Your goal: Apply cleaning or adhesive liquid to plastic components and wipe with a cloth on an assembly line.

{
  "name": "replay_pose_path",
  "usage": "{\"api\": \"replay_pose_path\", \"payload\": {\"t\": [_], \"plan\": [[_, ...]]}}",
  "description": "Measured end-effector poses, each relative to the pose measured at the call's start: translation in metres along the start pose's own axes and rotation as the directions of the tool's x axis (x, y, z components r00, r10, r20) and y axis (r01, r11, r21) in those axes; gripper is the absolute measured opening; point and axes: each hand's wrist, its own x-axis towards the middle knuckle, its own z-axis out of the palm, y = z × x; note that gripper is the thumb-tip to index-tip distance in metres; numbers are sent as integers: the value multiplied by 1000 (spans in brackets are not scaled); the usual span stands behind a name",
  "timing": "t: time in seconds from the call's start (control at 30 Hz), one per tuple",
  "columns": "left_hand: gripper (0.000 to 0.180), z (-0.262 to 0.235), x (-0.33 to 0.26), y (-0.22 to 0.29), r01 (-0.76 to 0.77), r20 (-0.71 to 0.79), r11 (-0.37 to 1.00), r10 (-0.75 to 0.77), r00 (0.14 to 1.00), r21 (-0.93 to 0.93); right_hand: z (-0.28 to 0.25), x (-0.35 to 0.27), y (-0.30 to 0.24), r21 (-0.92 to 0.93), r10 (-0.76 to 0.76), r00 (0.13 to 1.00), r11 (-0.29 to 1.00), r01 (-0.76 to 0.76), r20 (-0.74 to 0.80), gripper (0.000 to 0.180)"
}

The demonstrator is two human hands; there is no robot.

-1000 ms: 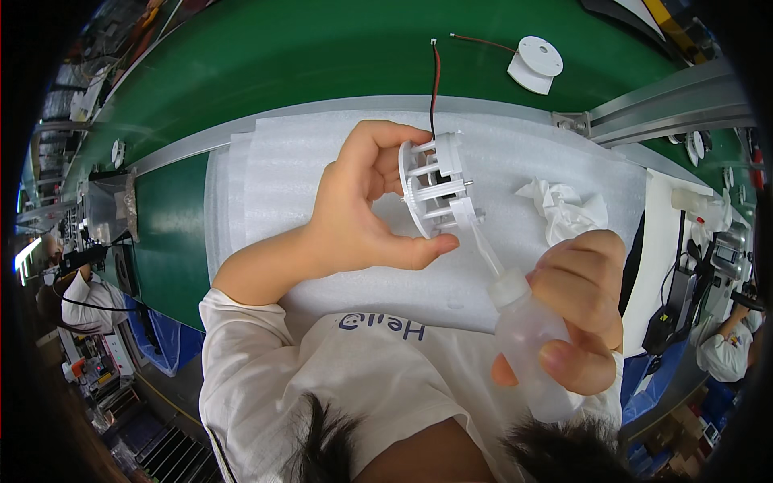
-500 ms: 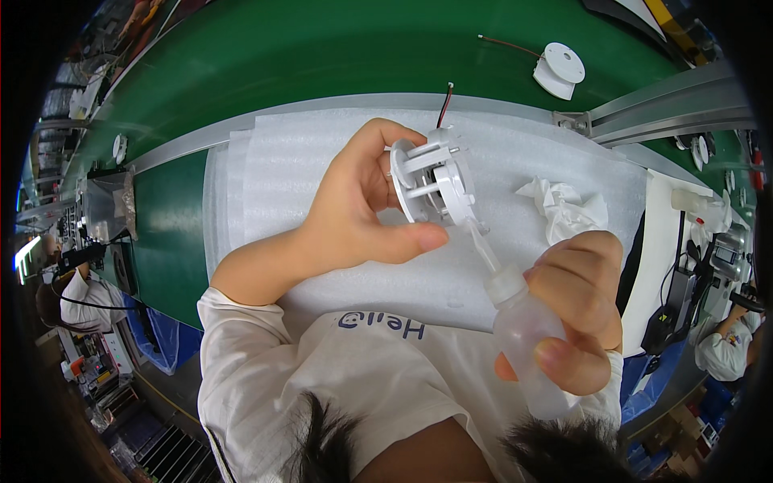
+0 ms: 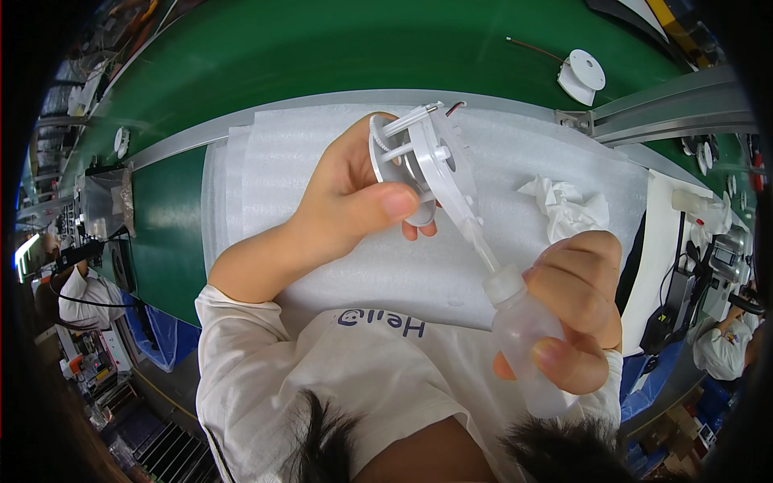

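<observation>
Between the thumb and fingers of my left hand (image 3: 346, 189) is a white plastic assembly (image 3: 435, 165), with round plates, posts, a toothed wheel and a short dark-red wire. It is tilted above the foam sheet. My right hand (image 3: 576, 306) is wrapped round a translucent squeeze bottle (image 3: 523, 338) with a narrow nozzle. The nozzle tip points up-left and meets, or nearly meets, the lower end of the assembly; contact cannot be made out exactly. Some of my left fingers are hidden behind the assembly.
White foam sheets (image 3: 282, 161) lie under my hands, with a crumpled tissue (image 3: 568, 208) at right. Beyond a metal rail, a similar white part (image 3: 581, 76) with a wire rests on the green belt (image 3: 362, 48). Cables and a black device (image 3: 680, 291) are at far right.
My left hand has turned the assembly and shifted it slightly left, so another side now faces me. The bottle has hardly moved. The white part on the belt has moved right.
</observation>
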Motion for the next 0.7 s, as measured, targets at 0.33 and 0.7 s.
{"api": "replay_pose_path", "payload": {"t": [0.33,0.7], "plan": [[62,1,2,2,18,11,1000,-19,1000,23,0,0,1,-6,-2,1000,1000,2,8,36],[68,2,5,2,42,-8,999,-42,999,-9,0,2,3,52,-13,1000,999,14,-23,33]]}}
